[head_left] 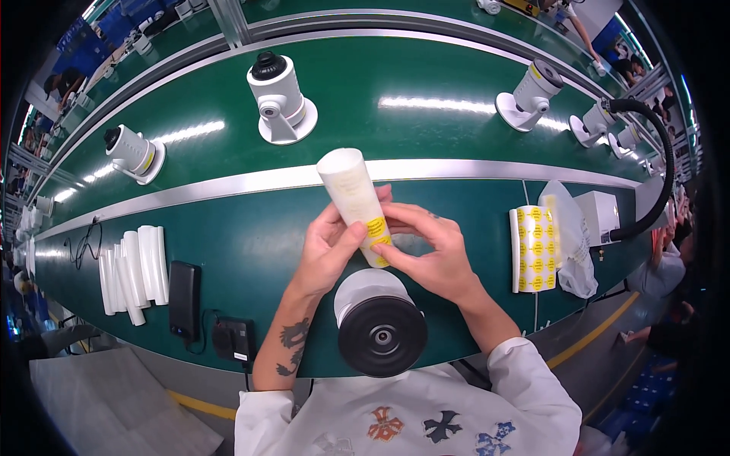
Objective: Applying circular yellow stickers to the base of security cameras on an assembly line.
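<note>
So we've got a white roll (350,182) up in both hands, just off centre toward twelve o'clock, tilted so its open upper end leans toward eleven. Our left hand (323,247) is curled round it from the nine o'clock side, thumb pressed on the front, and our right hand (435,247) has it from three o'clock, thumb down on the yellow labels (376,226) near the lower end. Both grips are closed in on the roll, no slack that we can see. Right below, at six, sits a white device (380,327) with a broad black disc facing us; from this angle we honestly can't tell if the roll's lower end touches it. Over toward nine on the green bench (251,235) there's a bunch of loose white rolls (135,266) lying side by side, then a slim black box (184,300) at eight. Round at three we've got a sheet of round yellow stickers (538,247), a clear plastic bag (578,275) just beside it, and a white box (598,211) with a fat black hose (669,156) arching by it. More white units stand past the bench edge, one at eleven (280,99), another near two (532,95).
</note>
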`<state>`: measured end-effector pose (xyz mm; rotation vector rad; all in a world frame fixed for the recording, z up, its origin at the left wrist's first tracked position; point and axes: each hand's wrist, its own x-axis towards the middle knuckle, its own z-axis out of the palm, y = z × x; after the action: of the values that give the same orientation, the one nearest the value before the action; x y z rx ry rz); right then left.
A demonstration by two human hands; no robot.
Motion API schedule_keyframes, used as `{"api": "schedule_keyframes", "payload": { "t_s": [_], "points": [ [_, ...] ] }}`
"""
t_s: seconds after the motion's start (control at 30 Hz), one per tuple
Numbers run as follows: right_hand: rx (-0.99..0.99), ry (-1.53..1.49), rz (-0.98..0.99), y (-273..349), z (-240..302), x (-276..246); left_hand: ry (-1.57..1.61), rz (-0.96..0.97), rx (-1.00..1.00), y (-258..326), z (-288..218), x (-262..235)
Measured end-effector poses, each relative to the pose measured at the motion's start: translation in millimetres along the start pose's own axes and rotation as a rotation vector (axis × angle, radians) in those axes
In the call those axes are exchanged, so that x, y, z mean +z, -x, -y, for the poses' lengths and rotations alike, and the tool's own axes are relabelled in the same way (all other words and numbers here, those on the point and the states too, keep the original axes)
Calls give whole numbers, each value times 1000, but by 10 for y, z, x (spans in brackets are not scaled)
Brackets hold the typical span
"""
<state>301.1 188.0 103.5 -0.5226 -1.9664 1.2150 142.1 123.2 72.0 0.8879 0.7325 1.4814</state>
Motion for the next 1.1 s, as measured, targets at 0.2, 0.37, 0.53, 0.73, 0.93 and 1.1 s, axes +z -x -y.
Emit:
{"api": "schedule_keyframes", "payload": {
  "t_s": [0.2,0.37,0.53,0.73,0.93,1.1],
  "points": [
    [-52,13,-18,26,-26,-139,6,-14,144,11,81,73],
    [119,-218,-32,14,105,-190,25,24,117,-6,100,101],
    [49,-83,10,57,89,-303,11,4,110,15,134,222],
    [-57,78,-89,102,55,-261,-8,-252,142,126,150,266],
    [62,202,-29,171,450,-589,-196,-584,2,199,140,190],
    [319,-110,409,194,1024,-771,-1194,-566,-76,387,160,22]
  ]
}}
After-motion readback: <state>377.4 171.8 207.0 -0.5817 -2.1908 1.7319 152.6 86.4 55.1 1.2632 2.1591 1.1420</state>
